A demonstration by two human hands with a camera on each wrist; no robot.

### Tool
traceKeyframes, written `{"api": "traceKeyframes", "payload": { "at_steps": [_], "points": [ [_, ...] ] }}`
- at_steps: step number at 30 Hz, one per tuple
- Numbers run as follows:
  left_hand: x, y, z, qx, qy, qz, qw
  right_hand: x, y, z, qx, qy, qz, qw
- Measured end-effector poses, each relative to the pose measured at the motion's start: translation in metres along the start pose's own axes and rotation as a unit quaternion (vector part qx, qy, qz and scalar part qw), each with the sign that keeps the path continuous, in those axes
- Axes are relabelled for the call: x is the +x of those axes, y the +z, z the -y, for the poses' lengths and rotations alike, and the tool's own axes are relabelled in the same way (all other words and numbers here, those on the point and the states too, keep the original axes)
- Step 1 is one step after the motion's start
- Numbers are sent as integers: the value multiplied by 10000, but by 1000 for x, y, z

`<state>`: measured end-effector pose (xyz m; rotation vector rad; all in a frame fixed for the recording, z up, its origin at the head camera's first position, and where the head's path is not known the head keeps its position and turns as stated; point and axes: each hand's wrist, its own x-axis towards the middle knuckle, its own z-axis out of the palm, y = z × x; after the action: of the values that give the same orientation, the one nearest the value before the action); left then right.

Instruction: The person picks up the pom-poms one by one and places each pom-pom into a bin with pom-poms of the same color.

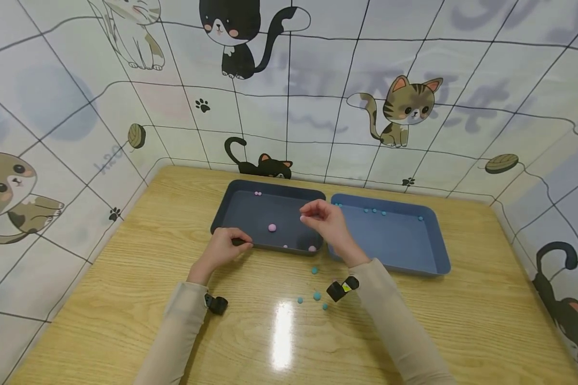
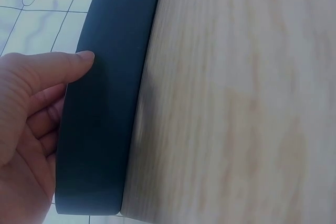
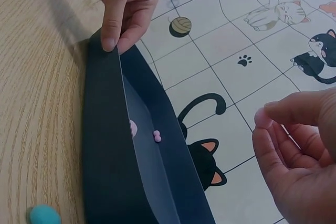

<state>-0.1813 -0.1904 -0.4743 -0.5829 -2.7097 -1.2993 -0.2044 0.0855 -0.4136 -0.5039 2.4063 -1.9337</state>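
A dark grey tray (image 1: 243,214) lies on the table, with pink balls of different sizes inside; the largest-looking one (image 1: 272,228) sits near its middle. My left hand (image 1: 223,248) grips the tray's near wall at the left corner, thumb on the outside face (image 2: 100,129) and fingers over the rim. Above the right end of the same tray is my right hand (image 1: 328,223). Between its thumb and forefinger it pinches a small pink ball (image 3: 263,118), which shows in the right wrist view. Two tiny pink balls (image 3: 157,136) touch each other by the far wall.
To the right stands a blue tray (image 1: 390,243), several small teal balls (image 1: 374,210) along its back. More teal balls (image 1: 317,295) lie loose on the wooden table (image 1: 250,321) in front of the trays. A cat-patterned sheet (image 1: 318,117) rises behind the table.
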Motion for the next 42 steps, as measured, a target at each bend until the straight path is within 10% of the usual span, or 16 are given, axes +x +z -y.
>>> {"api": "traceKeyframes", "payload": {
  "at_steps": [42],
  "points": [
    [14,-11,0,-24,44,141,9999,46,18,-4,30,557,-462,9974]
  ]
}}
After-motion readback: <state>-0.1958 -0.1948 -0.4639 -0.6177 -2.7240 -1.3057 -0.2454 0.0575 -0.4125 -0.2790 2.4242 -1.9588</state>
